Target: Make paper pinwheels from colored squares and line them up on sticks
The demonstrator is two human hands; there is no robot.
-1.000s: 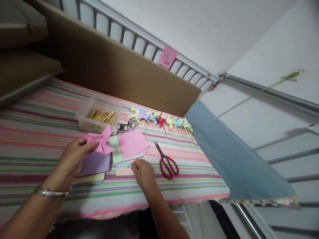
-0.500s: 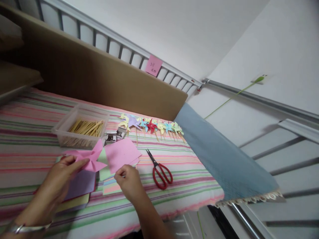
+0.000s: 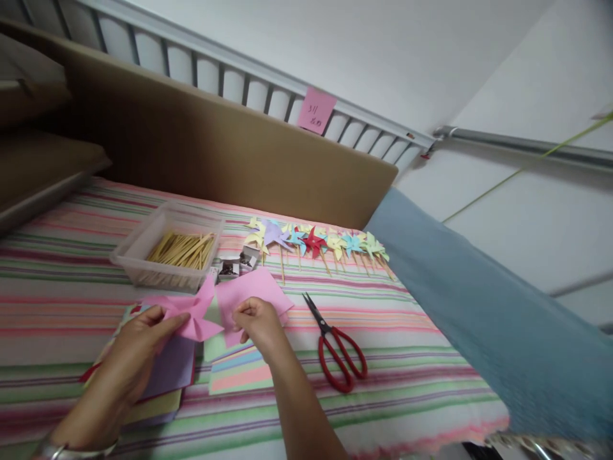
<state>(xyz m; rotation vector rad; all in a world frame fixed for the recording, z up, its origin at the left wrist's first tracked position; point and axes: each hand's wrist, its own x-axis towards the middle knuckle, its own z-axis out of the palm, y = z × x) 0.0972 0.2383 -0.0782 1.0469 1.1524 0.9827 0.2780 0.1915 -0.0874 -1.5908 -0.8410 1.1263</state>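
Note:
A pink paper pinwheel [image 3: 195, 314] with folded blades is pinched at its middle by my left hand [image 3: 143, 345]. My right hand [image 3: 260, 326] hovers close by to the right, over a stack of pink paper squares [image 3: 253, 287]. Its thumb and fingers are pressed together; whatever they hold is too small to make out. Under the left hand lie purple sheets [image 3: 168, 369] and yellow ones. Pastel strips of paper [image 3: 239, 370] stick out below the right hand. Behind the pinwheel stand two small boxes [image 3: 230, 268] of dark bits.
A clear plastic box [image 3: 138, 260] of thin wooden sticks [image 3: 184, 250] stands behind my left hand. Red-handled scissors [image 3: 335, 345] lie to the right. Several finished pinwheels on sticks [image 3: 313, 241] lie in a row before a brown board [image 3: 230, 153].
The view has shifted, so the table things appear further right. My right hand has moved up over the pink squares, nearer the pinwheel. My left hand still holds the pinwheel.

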